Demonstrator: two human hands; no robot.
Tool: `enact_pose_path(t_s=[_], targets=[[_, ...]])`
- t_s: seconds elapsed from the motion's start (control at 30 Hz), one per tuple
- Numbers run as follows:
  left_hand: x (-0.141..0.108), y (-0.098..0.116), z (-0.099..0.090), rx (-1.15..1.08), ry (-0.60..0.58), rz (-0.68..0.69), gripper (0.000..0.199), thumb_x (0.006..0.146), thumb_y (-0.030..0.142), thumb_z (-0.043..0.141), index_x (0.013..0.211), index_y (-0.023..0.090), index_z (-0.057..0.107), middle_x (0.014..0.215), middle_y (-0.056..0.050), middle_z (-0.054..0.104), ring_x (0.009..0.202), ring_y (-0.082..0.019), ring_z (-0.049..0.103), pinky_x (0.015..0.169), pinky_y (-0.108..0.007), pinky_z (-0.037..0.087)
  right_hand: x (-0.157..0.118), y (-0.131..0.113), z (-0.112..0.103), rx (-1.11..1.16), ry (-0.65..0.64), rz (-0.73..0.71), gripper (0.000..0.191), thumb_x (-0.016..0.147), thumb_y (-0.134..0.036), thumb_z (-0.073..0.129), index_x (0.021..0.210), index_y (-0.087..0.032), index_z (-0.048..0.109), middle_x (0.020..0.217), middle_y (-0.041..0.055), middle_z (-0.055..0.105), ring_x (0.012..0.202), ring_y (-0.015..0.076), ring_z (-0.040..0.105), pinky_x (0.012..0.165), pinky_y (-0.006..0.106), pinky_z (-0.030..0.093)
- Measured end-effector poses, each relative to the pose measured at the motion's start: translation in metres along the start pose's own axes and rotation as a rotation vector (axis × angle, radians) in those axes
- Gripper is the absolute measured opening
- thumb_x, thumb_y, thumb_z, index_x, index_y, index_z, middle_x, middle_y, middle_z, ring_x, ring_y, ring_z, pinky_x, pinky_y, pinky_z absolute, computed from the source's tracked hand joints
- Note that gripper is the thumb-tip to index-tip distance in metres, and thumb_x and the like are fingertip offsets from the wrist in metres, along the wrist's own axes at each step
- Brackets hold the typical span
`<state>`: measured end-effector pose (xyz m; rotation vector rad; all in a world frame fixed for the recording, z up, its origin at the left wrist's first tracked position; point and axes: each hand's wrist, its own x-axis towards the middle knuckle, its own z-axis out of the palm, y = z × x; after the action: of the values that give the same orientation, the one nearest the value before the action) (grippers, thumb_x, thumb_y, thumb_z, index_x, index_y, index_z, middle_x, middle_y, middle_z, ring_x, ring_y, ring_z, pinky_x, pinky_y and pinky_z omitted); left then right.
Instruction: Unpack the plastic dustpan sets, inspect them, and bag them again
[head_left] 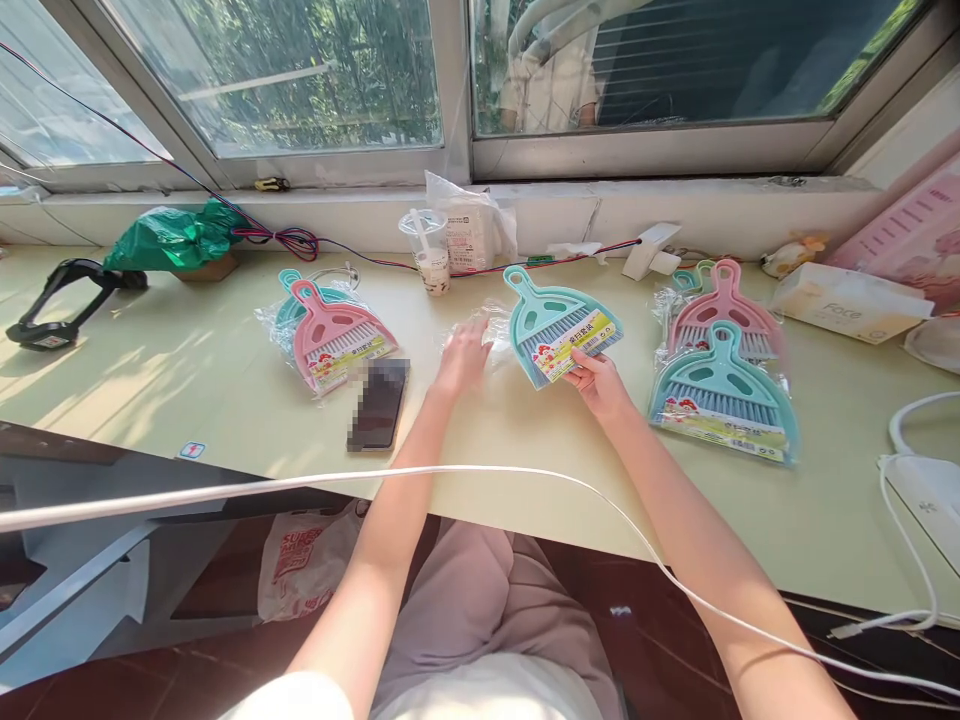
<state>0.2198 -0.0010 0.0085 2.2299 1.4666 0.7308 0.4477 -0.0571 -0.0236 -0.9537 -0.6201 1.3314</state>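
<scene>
My right hand (598, 388) grips the lower edge of a teal dustpan and brush set (551, 312), its thumb on the yellow printed label. The set is tilted, with its looped handle pointing up and left. My left hand (465, 352) reaches over the table with fingers stretched out, touching a crumpled clear plastic bag (496, 325). To the left lies a pink dustpan set (330, 325) in clear wrap, with a teal one behind it. On the right, another teal dustpan set (724, 395) overlaps a pink one (726, 290), with further handles behind.
A phone (380, 405) lies left of my left hand. A plastic cup with a straw (431, 262) stands at the back near a wrapped packet (469, 235). A white cable (487, 470) crosses low in front of me. A tissue pack (847, 305) sits at the right.
</scene>
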Motion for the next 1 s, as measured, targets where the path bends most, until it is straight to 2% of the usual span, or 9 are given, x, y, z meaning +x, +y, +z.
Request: enact_pose_path(t_s=[0.1, 0.17, 0.27, 0.33, 0.43, 0.53, 0.6, 0.73, 1.0], targets=[[0.001, -0.011, 0.008, 0.121, -0.206, 0.008, 0.054, 0.081, 0.033, 0.067, 0.132, 0.018, 0.055, 0.141, -0.018, 0.049, 0.134, -0.035, 0.040, 0.110, -0.051, 0.031, 0.002, -0.002, -0.003, -0.024, 0.009, 0.009, 0.023, 0.069, -0.023, 0.077, 0.089, -0.020, 0.066, 0.089, 0.0031, 0.076, 0.082, 0.0210, 0.073, 0.079, 0.036, 0.063], [0.002, -0.013, 0.017, 0.137, -0.243, 0.023, 0.056, 0.080, 0.036, 0.068, 0.131, 0.017, 0.055, 0.147, -0.019, 0.042, 0.139, -0.038, 0.034, 0.113, -0.055, 0.024, 0.003, -0.005, -0.005, -0.059, 0.029, 0.027, 0.020, 0.070, -0.022, 0.076, 0.087, -0.019, 0.067, 0.087, 0.0038, 0.076, 0.081, 0.0218, 0.073, 0.077, 0.037, 0.063], [0.004, -0.014, 0.026, 0.184, -0.188, 0.022, 0.049, 0.089, 0.031, 0.055, 0.136, 0.019, 0.049, 0.151, -0.017, 0.038, 0.143, -0.036, 0.028, 0.115, -0.061, 0.014, 0.002, -0.015, -0.008, -0.145, 0.033, 0.099, 0.016, 0.071, -0.019, 0.074, 0.086, -0.017, 0.068, 0.084, 0.0059, 0.076, 0.077, 0.0225, 0.073, 0.074, 0.037, 0.063], [0.006, -0.015, 0.028, 0.231, -0.137, 0.001, 0.046, 0.093, 0.024, 0.046, 0.138, 0.018, 0.047, 0.151, -0.017, 0.038, 0.143, -0.035, 0.028, 0.115, -0.062, 0.015, 0.000, -0.024, -0.012, -0.196, 0.004, 0.155, 0.016, 0.071, -0.016, 0.074, 0.086, -0.015, 0.068, 0.084, 0.0073, 0.076, 0.074, 0.0222, 0.073, 0.071, 0.035, 0.063], [0.007, -0.019, 0.023, 0.274, -0.041, -0.054, 0.048, 0.093, 0.021, 0.043, 0.141, 0.016, 0.044, 0.149, -0.018, 0.041, 0.138, -0.032, 0.036, 0.114, -0.055, 0.025, -0.003, -0.036, -0.018, -0.252, -0.047, 0.205, 0.019, 0.069, -0.014, 0.075, 0.087, -0.014, 0.070, 0.084, 0.0076, 0.076, 0.072, 0.0214, 0.073, 0.066, 0.033, 0.063], [0.008, -0.022, 0.016, 0.285, 0.028, -0.106, 0.045, 0.094, 0.021, 0.040, 0.138, 0.016, 0.048, 0.141, -0.017, 0.049, 0.129, -0.030, 0.045, 0.106, -0.046, 0.039, -0.006, -0.043, -0.023, -0.294, -0.075, 0.220, 0.022, 0.066, -0.013, 0.075, 0.088, -0.015, 0.071, 0.083, 0.0072, 0.076, 0.068, 0.0208, 0.072, 0.061, 0.031, 0.062], [0.008, -0.023, 0.013, 0.282, 0.059, -0.142, 0.043, 0.096, 0.019, 0.033, 0.135, 0.016, 0.052, 0.133, -0.017, 0.055, 0.124, -0.029, 0.049, 0.099, -0.043, 0.045, -0.007, -0.045, -0.025, -0.301, -0.094, 0.219, 0.023, 0.065, -0.013, 0.076, 0.088, -0.015, 0.072, 0.085, 0.0077, 0.076, 0.066, 0.0203, 0.071, 0.060, 0.031, 0.062], [0.009, -0.022, 0.010, 0.264, 0.128, -0.187, 0.045, 0.097, 0.016, 0.026, 0.132, 0.016, 0.054, 0.122, -0.017, 0.061, 0.119, -0.028, 0.053, 0.094, -0.042, 0.048, -0.007, -0.046, -0.025, -0.302, -0.104, 0.172, 0.023, 0.067, -0.015, 0.076, 0.089, -0.013, 0.072, 0.089, 0.0096, 0.076, 0.068, 0.0197, 0.071, 0.061, 0.030, 0.062], [0.007, -0.017, 0.013, 0.274, 0.172, -0.148, 0.050, 0.096, 0.014, 0.026, 0.139, 0.021, 0.049, 0.127, -0.013, 0.060, 0.121, -0.028, 0.051, 0.089, -0.039, 0.051, -0.013, -0.044, -0.011, -0.318, -0.169, 0.084, 0.028, 0.066, -0.025, 0.081, 0.091, -0.016, 0.072, 0.092, 0.0081, 0.076, 0.077, 0.0226, 0.073, 0.066, 0.033, 0.062]])
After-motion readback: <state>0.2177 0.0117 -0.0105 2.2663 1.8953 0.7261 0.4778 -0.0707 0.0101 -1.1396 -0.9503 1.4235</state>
